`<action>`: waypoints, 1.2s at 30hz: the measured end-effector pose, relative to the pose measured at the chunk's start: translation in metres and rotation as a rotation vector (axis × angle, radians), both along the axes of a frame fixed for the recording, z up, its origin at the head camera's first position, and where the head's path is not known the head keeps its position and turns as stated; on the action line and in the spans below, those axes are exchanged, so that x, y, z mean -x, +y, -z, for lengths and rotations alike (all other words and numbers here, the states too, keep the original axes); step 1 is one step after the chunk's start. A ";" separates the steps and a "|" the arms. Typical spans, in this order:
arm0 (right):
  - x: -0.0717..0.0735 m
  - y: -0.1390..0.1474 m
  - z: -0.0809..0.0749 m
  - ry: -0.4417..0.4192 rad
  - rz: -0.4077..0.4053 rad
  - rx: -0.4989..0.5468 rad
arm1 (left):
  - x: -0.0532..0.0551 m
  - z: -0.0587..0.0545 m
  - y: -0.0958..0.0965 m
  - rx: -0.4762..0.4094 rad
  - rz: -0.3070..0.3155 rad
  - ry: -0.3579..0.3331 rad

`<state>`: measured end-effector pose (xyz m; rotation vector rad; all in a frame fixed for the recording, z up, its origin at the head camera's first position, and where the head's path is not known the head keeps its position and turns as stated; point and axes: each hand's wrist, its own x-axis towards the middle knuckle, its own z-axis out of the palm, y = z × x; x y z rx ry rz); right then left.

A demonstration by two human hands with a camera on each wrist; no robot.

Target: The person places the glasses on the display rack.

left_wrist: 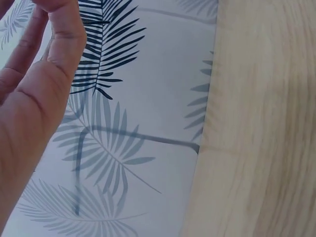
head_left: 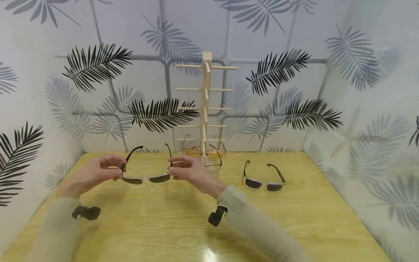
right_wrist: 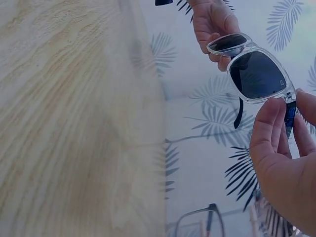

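Between both hands hangs a pair of sunglasses with dark lenses, a clear frame and black temples spread apart. My left hand pinches it near the hinge on the left side. At the opposite hinge, my right hand pinches the temple between thumb and fingers. The right wrist view shows the sunglasses up close, held above the table, with my right hand at the near hinge and my left hand beyond. In the left wrist view only part of my left hand appears; its fingertips are cut off.
A wooden display stand with several crossbars stands at the table's back. Orange-tinted glasses hang low on it, with another thin-framed pair beneath. Dark sunglasses lie unfolded on the wooden table at right. Leaf-patterned walls enclose the table.
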<state>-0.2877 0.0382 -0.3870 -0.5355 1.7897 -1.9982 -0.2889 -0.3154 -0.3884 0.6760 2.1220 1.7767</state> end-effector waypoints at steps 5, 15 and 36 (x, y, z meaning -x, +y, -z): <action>-0.005 0.008 -0.012 0.060 0.005 0.020 | -0.003 -0.008 0.005 -0.041 0.040 0.015; -0.013 0.033 -0.034 0.087 0.001 0.034 | -0.005 -0.021 0.030 -0.084 0.075 0.069; -0.014 0.089 -0.054 0.077 0.067 0.188 | 0.005 -0.037 0.101 -0.354 0.122 0.003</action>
